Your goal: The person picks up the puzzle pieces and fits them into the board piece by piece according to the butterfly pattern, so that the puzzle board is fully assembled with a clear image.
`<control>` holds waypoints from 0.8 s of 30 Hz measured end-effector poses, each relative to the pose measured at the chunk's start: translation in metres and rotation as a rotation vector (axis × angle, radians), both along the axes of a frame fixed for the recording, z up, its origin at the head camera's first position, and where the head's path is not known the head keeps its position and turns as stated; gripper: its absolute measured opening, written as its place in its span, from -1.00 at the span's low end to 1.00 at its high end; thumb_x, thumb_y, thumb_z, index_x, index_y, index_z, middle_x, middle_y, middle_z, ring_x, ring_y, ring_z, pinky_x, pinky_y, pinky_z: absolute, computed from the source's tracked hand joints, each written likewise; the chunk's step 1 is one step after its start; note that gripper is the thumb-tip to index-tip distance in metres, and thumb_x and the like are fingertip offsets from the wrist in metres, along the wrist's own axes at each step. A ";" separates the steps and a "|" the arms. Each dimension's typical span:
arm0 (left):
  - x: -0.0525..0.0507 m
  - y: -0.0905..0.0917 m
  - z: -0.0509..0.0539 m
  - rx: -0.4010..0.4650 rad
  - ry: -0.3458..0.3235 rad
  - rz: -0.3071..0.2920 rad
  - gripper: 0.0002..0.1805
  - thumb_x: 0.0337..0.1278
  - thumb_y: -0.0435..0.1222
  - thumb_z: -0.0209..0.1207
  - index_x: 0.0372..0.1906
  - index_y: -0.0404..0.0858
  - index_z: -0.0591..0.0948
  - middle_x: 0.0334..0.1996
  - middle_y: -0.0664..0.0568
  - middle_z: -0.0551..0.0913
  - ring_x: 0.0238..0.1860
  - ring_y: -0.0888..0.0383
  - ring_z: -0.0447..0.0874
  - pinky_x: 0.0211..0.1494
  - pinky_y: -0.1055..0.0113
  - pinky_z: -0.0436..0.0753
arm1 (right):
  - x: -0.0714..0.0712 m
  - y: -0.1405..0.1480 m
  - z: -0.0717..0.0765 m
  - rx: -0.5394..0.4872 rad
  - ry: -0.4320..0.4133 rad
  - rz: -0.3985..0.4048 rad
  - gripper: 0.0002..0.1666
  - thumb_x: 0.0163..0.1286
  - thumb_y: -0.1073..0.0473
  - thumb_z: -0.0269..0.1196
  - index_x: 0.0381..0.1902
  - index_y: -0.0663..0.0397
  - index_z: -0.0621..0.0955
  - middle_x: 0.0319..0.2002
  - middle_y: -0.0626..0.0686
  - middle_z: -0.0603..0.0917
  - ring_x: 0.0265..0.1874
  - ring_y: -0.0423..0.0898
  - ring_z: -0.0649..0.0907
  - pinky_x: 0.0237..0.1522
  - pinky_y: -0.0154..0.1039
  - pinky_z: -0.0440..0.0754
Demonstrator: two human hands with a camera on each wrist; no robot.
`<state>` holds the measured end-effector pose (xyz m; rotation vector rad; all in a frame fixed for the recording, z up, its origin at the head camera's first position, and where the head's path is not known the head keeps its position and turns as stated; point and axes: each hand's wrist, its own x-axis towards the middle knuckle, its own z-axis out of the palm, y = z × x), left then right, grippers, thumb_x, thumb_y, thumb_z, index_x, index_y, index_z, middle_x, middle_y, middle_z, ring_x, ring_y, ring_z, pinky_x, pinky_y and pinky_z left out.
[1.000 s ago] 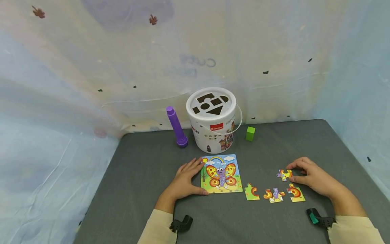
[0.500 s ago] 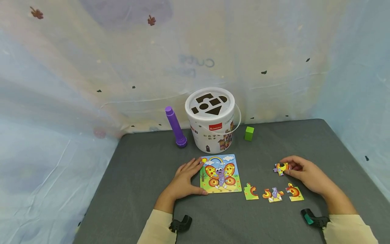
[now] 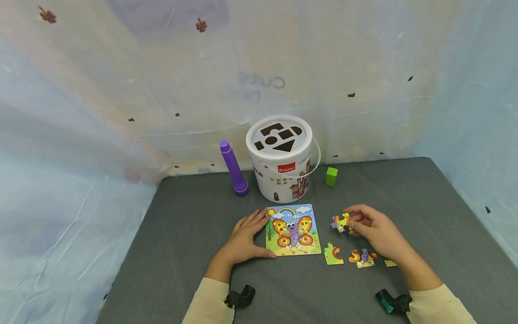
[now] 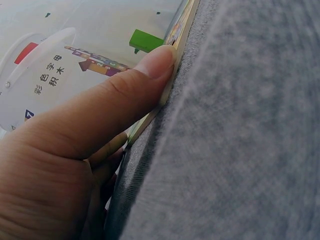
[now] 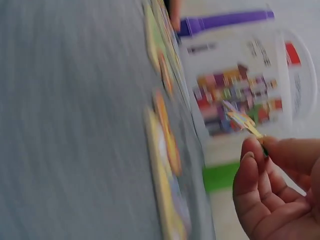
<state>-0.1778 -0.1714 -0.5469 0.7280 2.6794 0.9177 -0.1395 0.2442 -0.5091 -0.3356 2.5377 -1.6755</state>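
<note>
Over there, just right of the butterfly board (image 3: 297, 234), the right hand (image 3: 374, 228) pinches a yellow puzzle piece (image 3: 341, 221) between thumb and fingers. The left hand (image 3: 244, 239) rests on the board's left edge, fingers extended. Three other pieces (image 3: 365, 258) lie right of its near corner.

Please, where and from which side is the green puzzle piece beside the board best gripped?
I would pinch the green piece by its near and far edges, coming from above and the right. It lies flat, so its thin rim seems the best hold, and its left edge sits close to the board, leaving little room for fingers.
</note>
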 end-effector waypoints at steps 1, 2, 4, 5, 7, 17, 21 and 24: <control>0.000 0.000 0.000 -0.002 0.000 0.001 0.31 -0.08 0.26 0.64 0.76 -0.06 0.26 0.75 0.20 0.07 0.74 0.09 -0.15 0.67 -0.19 -0.15 | 0.000 -0.006 0.000 -0.016 -0.007 0.005 -0.63 0.68 0.34 0.25 0.35 0.30 0.60 -0.14 0.16 0.66 -0.20 0.08 0.80 -0.13 -0.10 0.81; -0.001 0.000 0.000 -0.003 0.000 0.002 0.31 -0.08 0.26 0.64 0.76 -0.06 0.26 0.75 0.20 0.06 0.74 0.08 -0.15 0.67 -0.19 -0.15 | 0.000 -0.012 -0.001 -0.031 -0.017 0.005 -0.62 0.67 0.34 0.25 0.35 0.31 0.60 -0.14 0.16 0.65 -0.20 0.07 0.80 -0.13 -0.10 0.81; -0.001 0.000 0.000 -0.008 -0.001 0.003 0.31 -0.08 0.27 0.64 0.76 -0.05 0.26 0.75 0.21 0.06 0.74 0.09 -0.15 0.67 -0.18 -0.15 | 0.000 -0.023 -0.002 -0.070 -0.042 -0.001 -0.61 0.66 0.35 0.26 0.36 0.32 0.59 -0.13 0.18 0.65 -0.19 0.06 0.81 -0.13 -0.10 0.81; -0.001 0.000 0.000 -0.007 0.000 0.003 0.31 -0.08 0.27 0.64 0.76 -0.06 0.26 0.75 0.20 0.06 0.74 0.08 -0.15 0.67 -0.19 -0.15 | 0.000 -0.028 -0.002 -0.091 -0.056 -0.007 -0.60 0.66 0.35 0.26 0.37 0.33 0.58 -0.13 0.18 0.64 -0.19 0.05 0.81 -0.14 -0.11 0.81; -0.001 0.001 -0.001 -0.013 0.000 0.003 0.31 -0.08 0.27 0.63 0.76 -0.05 0.26 0.75 0.20 0.06 0.74 0.08 -0.15 0.67 -0.18 -0.15 | 0.000 -0.037 -0.004 -0.124 -0.076 -0.021 -0.59 0.65 0.37 0.26 0.38 0.35 0.57 -0.13 0.20 0.63 -0.20 0.06 0.81 -0.15 -0.12 0.81; -0.002 -0.001 -0.002 -0.003 0.019 -0.001 0.32 -0.08 0.28 0.63 0.76 -0.06 0.25 0.76 0.16 0.06 0.74 0.06 -0.15 0.67 -0.18 -0.15 | -0.008 -0.078 -0.015 -0.210 -0.152 -0.048 -0.59 0.66 0.41 0.22 0.38 0.41 0.55 -0.13 0.25 0.62 -0.18 0.14 0.81 -0.15 -0.14 0.82; 0.000 -0.002 0.000 0.013 0.022 0.001 0.31 -0.09 0.25 0.65 0.75 -0.09 0.28 0.75 0.15 0.09 0.74 0.04 -0.12 0.67 -0.19 -0.15 | -0.013 -0.091 -0.018 -0.230 -0.190 -0.033 -0.57 0.65 0.45 0.21 0.40 0.43 0.54 -0.12 0.25 0.61 -0.16 0.16 0.80 -0.14 -0.12 0.82; 0.000 0.000 0.000 0.021 0.023 -0.005 0.30 -0.08 0.26 0.64 0.75 -0.10 0.29 0.75 0.14 0.10 0.74 0.04 -0.12 0.66 -0.22 -0.15 | -0.015 -0.096 -0.020 -0.211 -0.232 -0.046 -0.53 0.62 0.45 0.24 0.42 0.40 0.55 -0.07 0.24 0.62 -0.15 0.11 0.79 -0.14 -0.14 0.82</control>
